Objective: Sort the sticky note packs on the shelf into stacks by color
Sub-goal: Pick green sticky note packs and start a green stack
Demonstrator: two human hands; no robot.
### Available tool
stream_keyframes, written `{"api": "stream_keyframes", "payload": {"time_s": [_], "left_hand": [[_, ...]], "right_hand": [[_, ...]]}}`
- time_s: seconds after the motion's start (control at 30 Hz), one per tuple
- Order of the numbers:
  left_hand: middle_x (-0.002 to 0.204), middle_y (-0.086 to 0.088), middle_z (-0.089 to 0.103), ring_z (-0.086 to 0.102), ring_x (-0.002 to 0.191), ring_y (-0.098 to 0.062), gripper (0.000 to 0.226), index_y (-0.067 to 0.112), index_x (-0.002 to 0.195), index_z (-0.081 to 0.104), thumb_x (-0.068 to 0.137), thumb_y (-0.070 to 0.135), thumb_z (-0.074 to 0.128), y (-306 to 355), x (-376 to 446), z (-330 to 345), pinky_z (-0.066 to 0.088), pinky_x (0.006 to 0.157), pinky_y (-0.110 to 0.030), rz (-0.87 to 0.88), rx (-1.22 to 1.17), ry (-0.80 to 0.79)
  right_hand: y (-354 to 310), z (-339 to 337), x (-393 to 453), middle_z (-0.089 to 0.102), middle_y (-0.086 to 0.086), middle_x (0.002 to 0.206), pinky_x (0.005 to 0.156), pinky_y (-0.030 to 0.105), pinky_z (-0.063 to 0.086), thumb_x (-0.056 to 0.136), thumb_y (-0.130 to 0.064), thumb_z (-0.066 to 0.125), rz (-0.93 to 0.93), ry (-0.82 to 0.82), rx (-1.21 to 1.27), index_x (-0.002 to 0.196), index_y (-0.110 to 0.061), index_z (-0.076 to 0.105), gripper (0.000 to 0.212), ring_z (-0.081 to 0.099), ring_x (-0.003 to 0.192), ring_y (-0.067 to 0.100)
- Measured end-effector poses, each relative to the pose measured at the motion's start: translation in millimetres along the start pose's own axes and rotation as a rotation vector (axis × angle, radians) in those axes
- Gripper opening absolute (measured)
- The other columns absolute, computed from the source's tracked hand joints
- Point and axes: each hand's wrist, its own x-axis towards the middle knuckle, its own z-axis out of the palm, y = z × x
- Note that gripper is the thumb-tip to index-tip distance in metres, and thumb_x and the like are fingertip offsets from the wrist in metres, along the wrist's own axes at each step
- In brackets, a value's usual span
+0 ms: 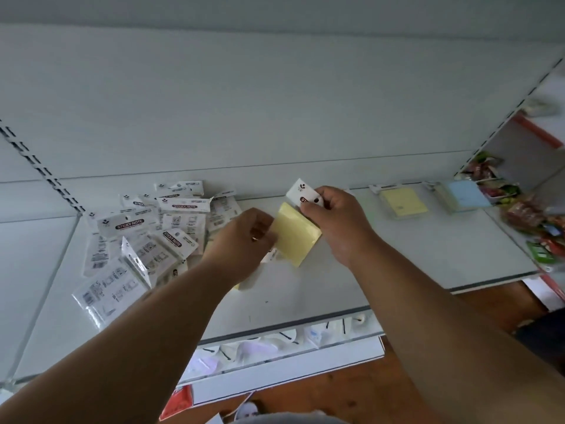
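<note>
- The pale yellow square sticky note pack in clear wrap with a white header card (296, 232) is held above the middle of the white shelf board (397, 270), between both hands, tilted so its long axis runs from lower left up to the header at upper right.
- The right hand (333, 215) pinches the white header card at the pack's upper end, fingers curled round it.
- The left hand (244, 240) has its fingers curled at the pack's left edge; whether it grips the pack or another one beneath, I cannot tell.
- The matching pale yellow stack (403, 201) lies flat to the right, well apart from the held pack, with the light blue stack (466, 194) just beyond it; the right hand is nearer, so carrying the pack rightward probably falls to it.
- The loose heap of unsorted white-backed packs (146, 234) lies to the left, near the left hand.
</note>
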Motion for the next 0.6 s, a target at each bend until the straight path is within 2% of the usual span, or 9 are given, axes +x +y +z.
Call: {"api": "stream_keyframes", "payload": {"time_s": [0.13,0.17,0.23,0.3,0.33,0.43,0.53,0.6], "left_hand": [[0.085,-0.001,0.072,0.07,0.076,-0.021,0.021,0.029,0.1,0.064,0.087,0.012,0.067,24,1,26,0.058,0.08,-0.041,-0.094,-0.269,-0.176],[0.086,-0.004,0.072,0.069,0.073,-0.023,0.021,0.027,0.099,0.064,0.087,0.01,0.067,31,1,36,0.059,0.079,-0.042,-0.11,-0.302,-0.16],[0.088,-0.008,0.071,0.068,0.069,-0.022,0.019,0.024,0.098,0.063,0.086,0.009,0.068,45,4,59,0.059,0.079,-0.045,-0.167,-0.395,-0.097],[0.092,-0.011,0.071,0.068,0.067,-0.023,0.019,0.019,0.1,0.059,0.087,0.009,0.068,61,10,85,0.059,0.08,-0.049,-0.241,-0.484,-0.07],[0.091,-0.01,0.071,0.069,0.067,-0.023,0.019,0.018,0.1,0.058,0.086,0.01,0.068,71,14,98,0.059,0.08,-0.05,-0.265,-0.496,-0.069],[0.095,-0.01,0.068,0.072,0.071,-0.025,0.025,0.017,0.104,0.056,0.085,0.014,0.071,103,32,138,0.06,0.076,-0.046,-0.296,-0.497,-0.111],[0.098,-0.012,0.068,0.071,0.075,-0.03,0.029,0.019,0.114,0.055,0.088,0.02,0.067,133,56,174,0.061,0.071,-0.044,-0.32,-0.507,-0.12],[0.093,-0.01,0.069,0.071,0.075,-0.03,0.031,0.026,0.116,0.052,0.089,0.016,0.063,148,77,197,0.061,0.069,-0.047,-0.316,-0.444,-0.066]], "right_hand": [[6,-39,-3,0.07,0.007,0.081,0.066,0.037,0.049,0.073,-0.02,0.074,0.05,0.043,0.034,0.085,-0.016,0.068,0.013,0.062,0.07,0.017],[8,-53,-3,0.069,0.009,0.085,0.068,0.038,0.052,0.075,-0.017,0.076,0.075,0.09,0.067,0.087,-0.016,0.067,0.016,0.063,0.072,0.018],[15,-80,-4,0.067,0.014,0.095,0.073,0.042,0.057,0.079,-0.011,0.075,0.205,0.139,0.309,0.097,-0.013,0.061,0.023,0.066,0.078,0.025],[26,-104,-6,0.066,0.019,0.104,0.08,0.049,0.057,0.081,-0.008,0.073,0.343,0.107,0.517,0.106,-0.011,0.055,0.03,0.067,0.088,0.033],[33,-114,-6,0.065,0.02,0.108,0.082,0.05,0.057,0.082,-0.007,0.072,0.379,0.089,0.52,0.109,-0.01,0.055,0.032,0.067,0.093,0.036],[55,-148,3,0.065,0.02,0.111,0.079,0.047,0.058,0.081,0.001,0.069,0.348,0.085,0.413,0.112,-0.008,0.061,0.033,0.066,0.098,0.035],[69,-198,29,0.066,0.013,0.107,0.073,0.039,0.056,0.082,-0.001,0.07,0.241,0.05,0.207,0.111,-0.022,0.062,0.037,0.065,0.094,0.028],[74,-228,51,0.066,0.006,0.103,0.078,0.042,0.057,0.08,-0.008,0.072,0.166,0.042,-0.059,0.116,-0.032,0.059,0.045,0.064,0.094,0.023]]}}
